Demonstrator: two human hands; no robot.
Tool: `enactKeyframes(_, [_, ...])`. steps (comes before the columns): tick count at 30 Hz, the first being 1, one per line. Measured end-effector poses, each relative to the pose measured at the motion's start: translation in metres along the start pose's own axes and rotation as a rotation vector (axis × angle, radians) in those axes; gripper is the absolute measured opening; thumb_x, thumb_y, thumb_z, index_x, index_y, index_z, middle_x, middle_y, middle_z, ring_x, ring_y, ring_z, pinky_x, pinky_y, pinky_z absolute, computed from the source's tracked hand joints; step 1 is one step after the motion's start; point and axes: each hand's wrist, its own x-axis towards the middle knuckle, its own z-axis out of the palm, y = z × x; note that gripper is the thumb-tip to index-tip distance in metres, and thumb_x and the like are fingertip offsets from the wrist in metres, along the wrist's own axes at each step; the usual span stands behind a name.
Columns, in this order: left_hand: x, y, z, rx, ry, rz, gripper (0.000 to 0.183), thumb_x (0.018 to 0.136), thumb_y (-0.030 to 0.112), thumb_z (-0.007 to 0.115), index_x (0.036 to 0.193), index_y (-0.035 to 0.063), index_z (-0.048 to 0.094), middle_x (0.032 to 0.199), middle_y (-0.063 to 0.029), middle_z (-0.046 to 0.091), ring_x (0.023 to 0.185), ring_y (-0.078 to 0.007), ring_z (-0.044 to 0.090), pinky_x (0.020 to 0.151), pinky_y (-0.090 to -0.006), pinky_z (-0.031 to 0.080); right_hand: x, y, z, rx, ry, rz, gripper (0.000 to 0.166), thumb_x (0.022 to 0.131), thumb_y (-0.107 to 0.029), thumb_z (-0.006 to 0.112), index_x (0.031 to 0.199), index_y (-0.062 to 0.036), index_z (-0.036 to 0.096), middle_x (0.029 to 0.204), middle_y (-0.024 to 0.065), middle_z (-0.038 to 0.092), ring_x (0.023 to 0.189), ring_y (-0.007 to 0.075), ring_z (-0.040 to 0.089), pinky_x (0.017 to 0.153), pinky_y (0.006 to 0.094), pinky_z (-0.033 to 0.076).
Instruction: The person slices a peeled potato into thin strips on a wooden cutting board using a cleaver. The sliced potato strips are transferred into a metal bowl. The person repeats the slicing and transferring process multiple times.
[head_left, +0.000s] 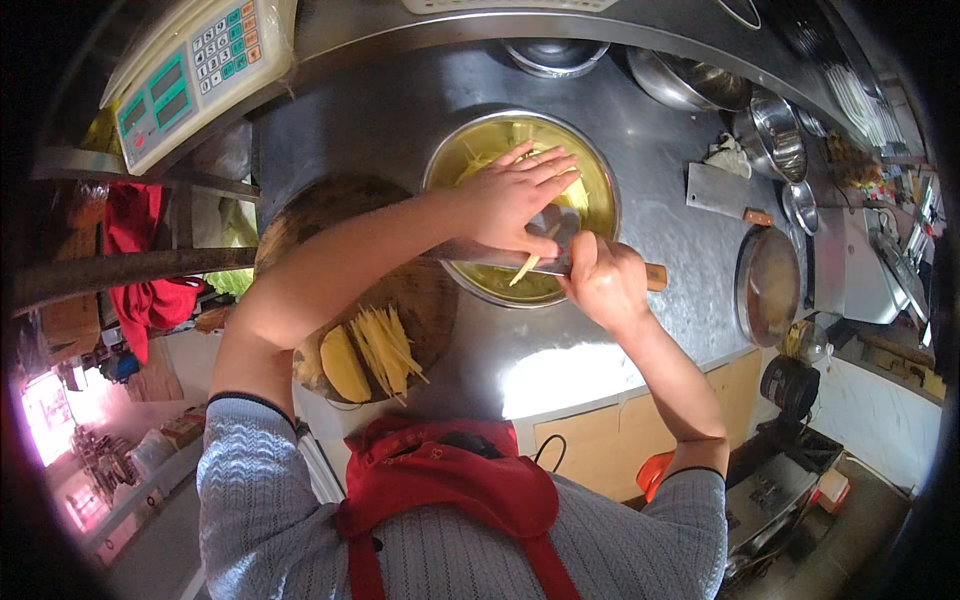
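My right hand is closed around the wooden handle of a kitchen cleaver, whose blade lies across a steel bowl. Over that bowl, my left hand is spread, its thumb by the blade and a few pale yellow strips. More shredded strips, probably potato, lie in the bowl; my left hand covers some of them. On the round wooden chopping board, a bundle of cut strips rests beside a yellow potato piece. My left forearm passes above the board and hides part of it.
A second cleaver lies on the steel counter at right, near a white cloth. Steel bowls stand at the back right, beyond a round lidded pan. A digital scale sits on the shelf at upper left.
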Motion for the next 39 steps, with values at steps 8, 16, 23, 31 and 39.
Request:
enactKeyframes(8, [0.006, -0.059, 0.018, 0.311, 0.015, -0.046, 0.072, 0.086, 0.045, 0.057, 0.141, 0.0037, 0.036, 0.152, -0.0135, 0.028, 0.142, -0.0264, 0.022, 0.116, -0.0491, 0.013, -0.043, 0.001, -0.029, -0.068, -0.063, 0.066, 0.035, 0.059, -0.016, 0.074, 0.078, -0.0066, 0.045, 0.06, 0.0083, 0.053, 0.048, 0.0252, 0.057, 0.045, 0.036, 0.047])
enactKeyframes(16, [-0.034, -0.027, -0.016, 0.049, 0.476, -0.146, 0.045, 0.09, 0.024, 0.058, 0.129, 0.0035, 0.05, 0.139, -0.015, 0.045, 0.13, -0.0307, 0.041, 0.108, -0.0447, 0.031, -0.097, -0.018, -0.062, 0.319, -0.204, 0.506, 0.024, 0.074, -0.013, 0.072, 0.089, -0.0047, 0.054, 0.061, 0.0095, 0.058, 0.047, 0.0226, 0.056, 0.044, 0.0337, 0.043])
enactKeyframes(23, [-0.216, 0.099, 0.008, -0.473, 0.742, -0.865, 0.028, 0.093, 0.01, 0.054, 0.119, 0.0039, 0.058, 0.115, -0.0163, 0.06, 0.11, -0.027, 0.057, 0.093, -0.0334, 0.044, -0.116, -0.087, -0.012, 1.112, -0.477, 0.896, 0.021, 0.093, -0.019, 0.06, 0.078, -0.0047, 0.057, 0.056, -0.0001, 0.051, 0.045, 0.0069, 0.047, 0.04, 0.0235, 0.038])
enactKeyframes(31, [-0.259, 0.185, 0.116, -0.323, 0.656, -1.236, 0.064, 0.085, 0.022, 0.063, 0.133, -0.0082, 0.032, 0.132, -0.0308, 0.039, 0.122, -0.0422, 0.04, 0.101, -0.0453, 0.035, -0.114, -0.114, 0.063, 1.382, -0.768, 1.045, 0.024, 0.091, -0.024, 0.06, 0.083, -0.0015, 0.058, 0.06, 0.0029, 0.052, 0.043, 0.0096, 0.045, 0.037, 0.0266, 0.038])
enactKeyframes(39, [-0.236, 0.178, 0.164, -0.086, 0.65, -1.376, 0.095, 0.08, 0.038, 0.068, 0.139, -0.0139, 0.014, 0.139, -0.033, 0.027, 0.124, -0.05, 0.029, 0.106, -0.0547, 0.023, -0.12, -0.135, 0.094, 1.508, -0.789, 1.154, 0.023, 0.092, -0.023, 0.058, 0.081, -0.0026, 0.055, 0.055, 0.0061, 0.051, 0.038, 0.0149, 0.045, 0.035, 0.0297, 0.037])
